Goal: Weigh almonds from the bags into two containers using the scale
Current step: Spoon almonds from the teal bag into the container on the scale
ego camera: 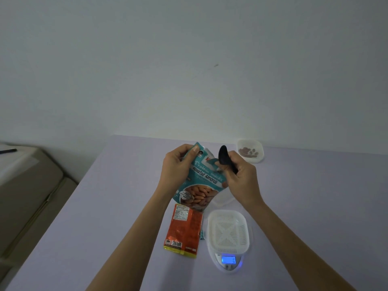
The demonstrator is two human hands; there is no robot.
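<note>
My left hand [177, 164] grips the top left corner of a teal bag of roasted almonds [202, 181], held upright above the table. My right hand [239, 177] holds a black spoon [223, 156] against the bag's top right edge, bowl pointing up. Below, a white slotted basket container [228, 231] sits on a small white scale [230, 262] with a lit blue display. An orange almond bag [183, 229] lies flat to the left of the scale. A second white container [251, 151] with a few almonds in it stands at the far right of the table.
The lilac table [117, 217] meets a white wall at the back. A clear lid or container [222, 200] lies partly hidden behind the teal bag. A beige piece of furniture [27, 192] stands left of the table.
</note>
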